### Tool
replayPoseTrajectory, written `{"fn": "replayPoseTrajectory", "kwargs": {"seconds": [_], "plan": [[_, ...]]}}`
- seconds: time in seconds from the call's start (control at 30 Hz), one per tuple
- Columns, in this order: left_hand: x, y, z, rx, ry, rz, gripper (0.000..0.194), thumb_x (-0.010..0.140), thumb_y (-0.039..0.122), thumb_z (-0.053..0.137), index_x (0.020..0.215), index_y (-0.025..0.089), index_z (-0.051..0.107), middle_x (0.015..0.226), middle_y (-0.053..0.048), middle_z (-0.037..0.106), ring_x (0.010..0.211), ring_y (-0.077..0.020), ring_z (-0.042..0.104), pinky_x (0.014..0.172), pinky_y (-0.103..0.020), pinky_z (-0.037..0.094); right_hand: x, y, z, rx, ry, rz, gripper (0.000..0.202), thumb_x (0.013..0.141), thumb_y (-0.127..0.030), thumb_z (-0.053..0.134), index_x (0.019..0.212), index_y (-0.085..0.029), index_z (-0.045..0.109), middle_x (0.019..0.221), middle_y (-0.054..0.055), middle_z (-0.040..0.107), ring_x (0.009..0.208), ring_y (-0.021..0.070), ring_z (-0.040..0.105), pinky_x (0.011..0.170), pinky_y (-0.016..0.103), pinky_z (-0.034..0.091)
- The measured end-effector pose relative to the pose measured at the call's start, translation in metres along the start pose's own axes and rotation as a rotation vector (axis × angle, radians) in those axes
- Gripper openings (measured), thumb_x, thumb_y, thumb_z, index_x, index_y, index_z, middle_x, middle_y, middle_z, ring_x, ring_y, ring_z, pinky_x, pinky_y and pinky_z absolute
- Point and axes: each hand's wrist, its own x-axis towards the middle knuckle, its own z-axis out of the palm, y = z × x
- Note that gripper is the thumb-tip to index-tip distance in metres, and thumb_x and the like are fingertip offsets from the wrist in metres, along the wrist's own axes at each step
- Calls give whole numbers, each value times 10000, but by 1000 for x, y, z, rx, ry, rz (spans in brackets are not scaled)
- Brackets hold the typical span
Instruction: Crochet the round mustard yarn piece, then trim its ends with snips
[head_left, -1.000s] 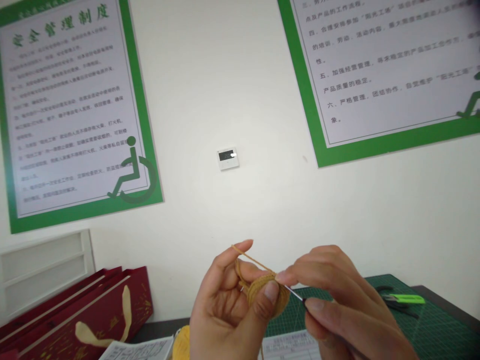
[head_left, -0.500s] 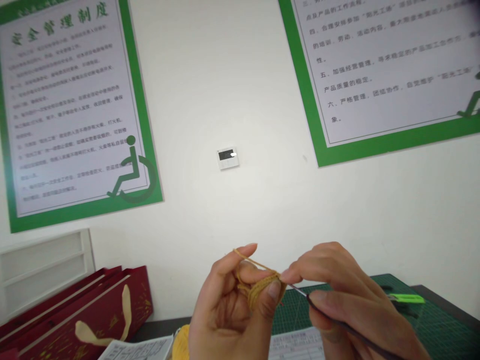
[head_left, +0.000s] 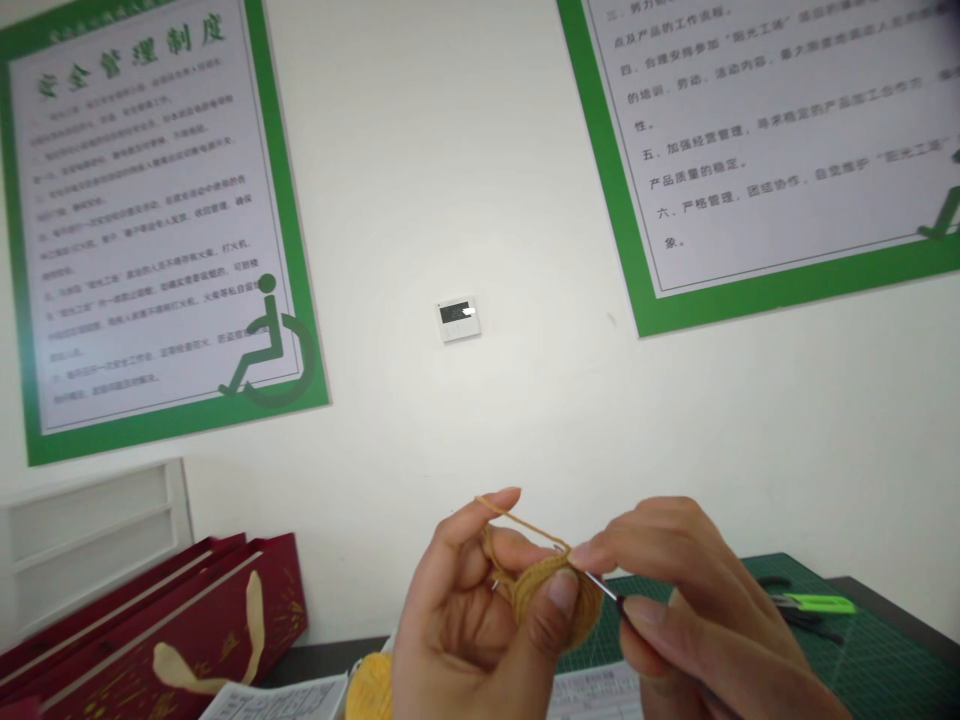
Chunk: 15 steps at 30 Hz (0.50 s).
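Note:
A small tan crocheted piece (head_left: 583, 612) is pinched between the thumb and fingers of my left hand (head_left: 480, 610). Tan yarn (head_left: 525, 521) runs over my raised left index finger down to the top edge of the piece. My right hand (head_left: 697, 590) grips a crochet hook (head_left: 600, 584) with a metal shaft and dark handle. The hook's tip is at the top edge of the piece, where my right index fingertip also rests.
A yellow yarn ball (head_left: 370, 688) and printed papers (head_left: 277, 698) lie at the bottom. Red gift bags (head_left: 180, 625) stand left. A green cutting mat (head_left: 870, 640) at right bears a bright green-handled tool (head_left: 821, 604). Posters and a small panel (head_left: 458, 319) are on the wall.
Both hands and the crocheted piece sit slightly farther right in view. More of the piece's round face shows below my left thumb, and the hook's tip is now visible at its edge.

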Motion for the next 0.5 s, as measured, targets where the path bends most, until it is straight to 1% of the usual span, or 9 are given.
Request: {"fn": "replayPoseTrajectory", "kwargs": {"seconds": [0.07,0.1,0.17,0.23,0.3,0.37,0.43,0.5], "plan": [[2,0,-1,-31,10,-31,452,648,123,894,1053,267,754,693,9,702,636,-132,668,596,-200,554,-3,1,6,161,122,23,281,870,-58,574,1070,-251,617,908,53,758,716,188,684,633,378,563],[2,0,-2,-50,20,-46,468,631,132,909,1053,261,753,684,12,700,641,-131,671,616,-207,562,-4,2,10,245,154,128,246,898,-78,571,1069,-247,621,915,56,747,768,198,691,667,389,578],[4,-1,-3,-88,39,-81,541,599,136,928,1092,256,739,669,19,692,649,-132,673,648,-226,574,-7,3,18,357,196,254,211,904,-91,594,1042,-246,636,862,36,702,798,188,687,662,346,585],[6,-1,-6,-105,39,-120,649,600,131,927,1193,252,694,670,13,698,653,-134,672,659,-236,571,-10,5,24,437,201,335,173,890,-106,628,987,-249,648,842,24,658,800,176,676,641,308,582],[7,-1,-8,-100,22,-153,754,614,134,919,1301,237,627,690,-9,717,651,-139,672,652,-236,561,-13,7,27,483,174,352,156,885,-121,637,955,-260,641,862,22,636,779,168,660,616,297,575],[7,0,-8,-86,6,-170,816,622,146,913,1363,209,576,696,-21,718,658,-159,682,642,-248,561,-16,10,27,421,144,287,201,875,-90,619,969,-267,637,898,26,633,765,163,649,594,296,566],[6,0,-6,-64,-2,-167,830,631,151,903,1383,189,556,680,-12,702,640,-166,674,615,-252,555,-19,12,27,204,170,125,299,821,-11,623,991,-255,654,927,30,646,774,162,645,623,314,564],[3,0,-2,-17,0,-112,812,672,131,870,1405,205,530,670,-3,700,632,-158,665,616,-246,547,-20,12,25,-36,226,-33,343,761,35,645,989,-220,677,931,43,667,781,167,640,653,333,555]]}}
